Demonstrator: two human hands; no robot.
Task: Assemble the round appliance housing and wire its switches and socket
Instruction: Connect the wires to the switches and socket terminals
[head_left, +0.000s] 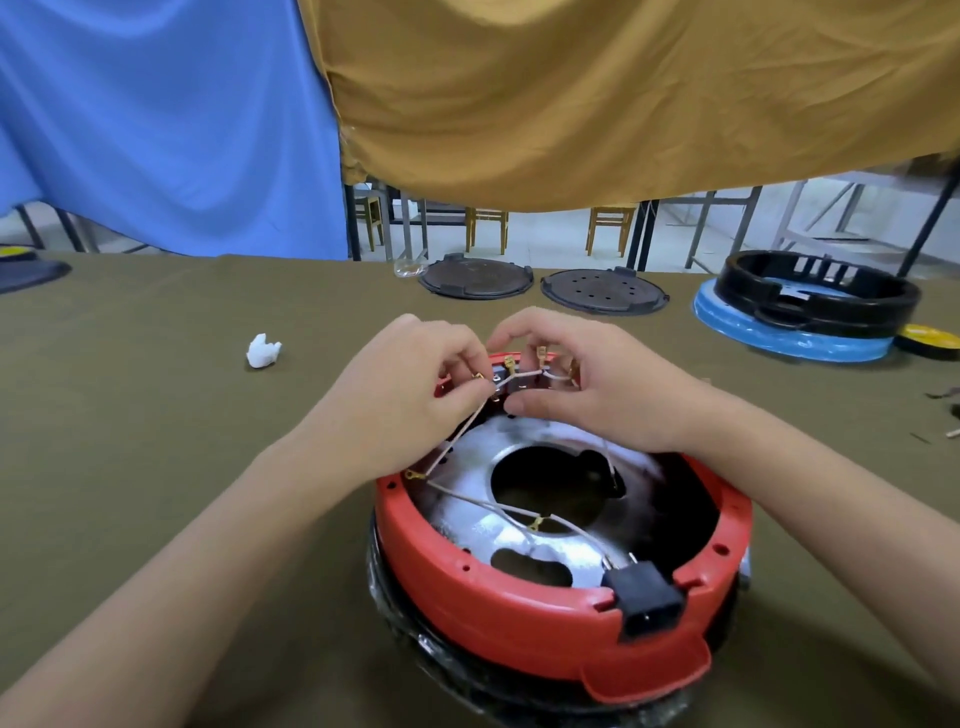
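A round red housing (441, 551) lies open side up near the table's front, with a shiny metal plate (467, 452) inside. A black socket (647, 597) sits in its near rim. White wires (467, 498) with brass terminals cross the plate and rise to the far rim. There my left hand (400, 395) pinches a white wire with a brass terminal at its end. My right hand (587, 384) pinches another wire beside it, over the switches, which the fingers mostly hide.
Two dark round covers (475, 279) (602, 292) lie at the table's far edge. A black housing ring (815, 291) on a blue-wrapped base stands far right, next to a yellow disc (930, 339). A crumpled white scrap (263, 351) lies left. Blue and ochre cloths hang behind.
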